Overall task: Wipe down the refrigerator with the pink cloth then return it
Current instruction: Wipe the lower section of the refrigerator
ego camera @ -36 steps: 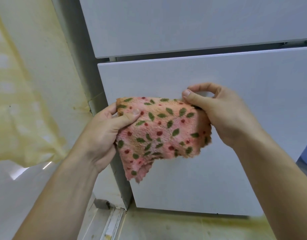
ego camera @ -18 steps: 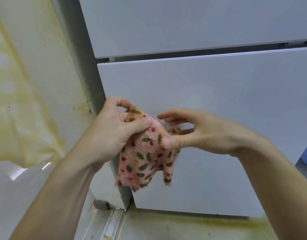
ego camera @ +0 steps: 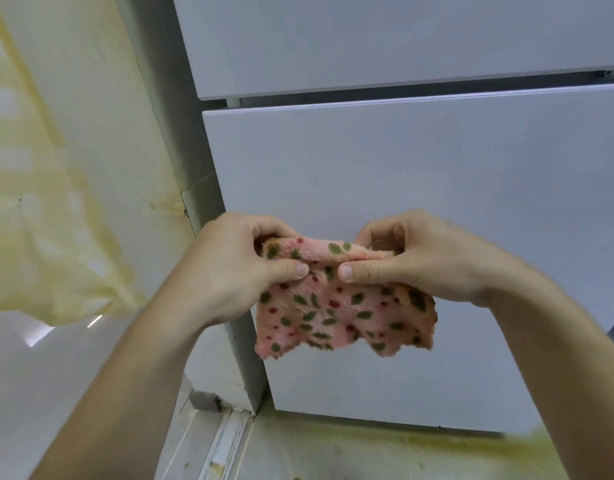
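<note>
The pink cloth (ego camera: 336, 315), printed with green leaves and red dots, hangs folded in front of the white refrigerator's lower door (ego camera: 419, 174). My left hand (ego camera: 236, 268) pinches its upper left edge between thumb and curled fingers. My right hand (ego camera: 416, 261) pinches the upper right edge the same way, thumbs almost meeting in the middle. The cloth's lower edge dangles free, apart from the door. The upper door (ego camera: 367, 39) sits above a dark gap.
A pale wall with a yellowish hanging sheet (ego camera: 45, 220) stands to the left of the refrigerator's side panel (ego camera: 180, 133). Below lie a stained floor (ego camera: 333, 452) and a metal sliding track (ego camera: 225, 445).
The cloth went from spread out, to bunched in the left hand, to folded double. My right hand let go and re-gripped the top edge; both hands moved lower and closer together.
</note>
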{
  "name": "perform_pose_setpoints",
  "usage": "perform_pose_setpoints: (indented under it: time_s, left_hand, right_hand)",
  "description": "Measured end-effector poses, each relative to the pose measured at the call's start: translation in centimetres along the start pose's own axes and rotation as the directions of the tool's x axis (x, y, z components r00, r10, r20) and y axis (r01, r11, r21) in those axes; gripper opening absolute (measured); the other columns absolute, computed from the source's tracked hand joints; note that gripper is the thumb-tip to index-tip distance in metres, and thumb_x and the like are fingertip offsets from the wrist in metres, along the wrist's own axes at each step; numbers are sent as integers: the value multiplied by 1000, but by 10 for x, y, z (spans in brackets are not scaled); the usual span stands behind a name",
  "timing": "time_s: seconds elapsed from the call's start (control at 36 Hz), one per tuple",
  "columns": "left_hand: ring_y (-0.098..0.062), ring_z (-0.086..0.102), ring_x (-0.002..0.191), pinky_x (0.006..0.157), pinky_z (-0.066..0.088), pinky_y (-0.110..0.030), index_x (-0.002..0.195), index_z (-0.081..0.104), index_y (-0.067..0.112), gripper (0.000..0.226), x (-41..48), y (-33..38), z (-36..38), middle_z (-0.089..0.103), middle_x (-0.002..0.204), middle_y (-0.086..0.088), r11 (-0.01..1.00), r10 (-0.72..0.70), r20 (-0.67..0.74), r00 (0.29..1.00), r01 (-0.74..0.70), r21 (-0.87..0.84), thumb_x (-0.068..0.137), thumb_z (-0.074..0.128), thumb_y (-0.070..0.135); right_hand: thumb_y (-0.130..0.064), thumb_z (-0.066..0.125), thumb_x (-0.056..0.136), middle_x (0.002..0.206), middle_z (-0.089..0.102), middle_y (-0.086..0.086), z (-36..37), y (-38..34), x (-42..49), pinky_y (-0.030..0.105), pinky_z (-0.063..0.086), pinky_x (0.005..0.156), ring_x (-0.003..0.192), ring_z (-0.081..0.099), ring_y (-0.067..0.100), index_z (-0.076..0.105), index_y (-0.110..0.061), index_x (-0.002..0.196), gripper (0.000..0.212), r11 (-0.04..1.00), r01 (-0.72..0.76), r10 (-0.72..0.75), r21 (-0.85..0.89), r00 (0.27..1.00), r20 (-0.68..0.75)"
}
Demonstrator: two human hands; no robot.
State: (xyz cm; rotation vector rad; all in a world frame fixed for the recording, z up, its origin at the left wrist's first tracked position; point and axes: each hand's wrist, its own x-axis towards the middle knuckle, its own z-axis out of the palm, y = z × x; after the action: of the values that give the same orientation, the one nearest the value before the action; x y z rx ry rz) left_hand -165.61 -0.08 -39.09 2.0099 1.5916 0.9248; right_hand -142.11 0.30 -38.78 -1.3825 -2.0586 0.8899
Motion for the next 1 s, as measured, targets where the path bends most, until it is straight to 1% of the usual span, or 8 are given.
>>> perform_pose_setpoints:
  time_s: [0.22, 0.31, 0.36, 0.47, 0.64, 0.81, 0.89, 1.0]
  left_hand:
    - [-2, 58, 58, 63, 44, -28, 98, 60, 27, 37, 12, 0, 38, 65, 65, 14, 973, -66, -307, 949, -8, -232, 82, 82, 52]
    - [-10, 76, 84, 80, 56, -38, 122, 59, 17, 69, 14, 7, 51, 79, 94, 3, 813, -147, -10, 989, 115, -571, 88, 60, 76]
    - [-24, 76, 98, 98, 55, -49, 124, 69, 17, 81, 12, 11, 53, 74, 114, -17, 644, -34, 222, 975, 191, -740, 87, 45, 86]
    - [-40, 38, 86, 97, 45, -49, 104, 58, 5, 80, 6, 15, 45, 41, 98, -25, 299, 285, 418, 862, 335, -894, 102, 22, 77]
    - [-36, 69, 101, 90, 59, -44, 130, 66, 11, 35, 13, -6, 37, 71, 109, -19, 563, 231, 398, 888, 212, -799, 96, 57, 10]
    - [-10, 56, 35, 36, 42, -11, 91, 76, 8, 50, 4, 1, 31, 65, 65, -8, 426, 157, 376, 913, 281, -860, 97, 27, 0]
    - [-18, 61, 47, 49, 50, -17, 62, 73, 14, 41, 9, -2, 28, 64, 59, -7, 376, 185, 353, 917, 266, -888, 87, 40, 14]
    - [-32, 74, 101, 86, 59, -37, 104, 81, 6, 52, 9, -10, 22, 78, 105, -15, 450, 279, 451, 848, 299, -841, 93, 56, 50]
  right_hand:
    - [-32, 83, 82, 83, 76, 6, 11, 3, 6, 35, 59, 71, 76, 73, 21, 69, -10, 89, 28, 790, 107, -45, 604, 992, -116]
    - [-36, 74, 91, 101, 78, 21, 20, -6, 6, 49, 65, 84, 91, 78, 36, 71, 3, 111, 44, 668, 192, -38, 719, 974, -225]
    - [-44, 61, 102, 88, 78, 17, 25, -14, 6, 37, 64, 59, 67, 76, 30, 73, 0, 111, 46, 649, 200, 6, 734, 963, -268]
    - [-26, 47, 110, 72, 74, 10, 30, -17, 4, 26, 51, 43, 48, 67, 24, 69, -11, 118, 28, 696, 183, -14, 694, 970, -243]
    - [-12, 59, 100, 55, 62, 8, 21, -3, 5, 24, 39, 42, 36, 47, 19, 73, -27, 111, 22, 857, 247, -72, 453, 926, -370]
    - [-23, 58, 85, 106, 72, -9, 9, 15, 10, 24, 49, 87, 97, 68, 8, 72, -32, 119, 38, 935, 314, -254, 163, 916, -310]
    - [-37, 65, 86, 119, 71, -7, 10, 25, 10, 29, 43, 99, 114, 65, 10, 74, -25, 116, 34, 921, 250, -233, 299, 968, -92]
    - [-50, 77, 80, 95, 69, 8, 13, 32, 14, 39, 47, 90, 94, 69, 20, 65, -4, 101, 52, 919, 174, -153, 353, 984, -87]
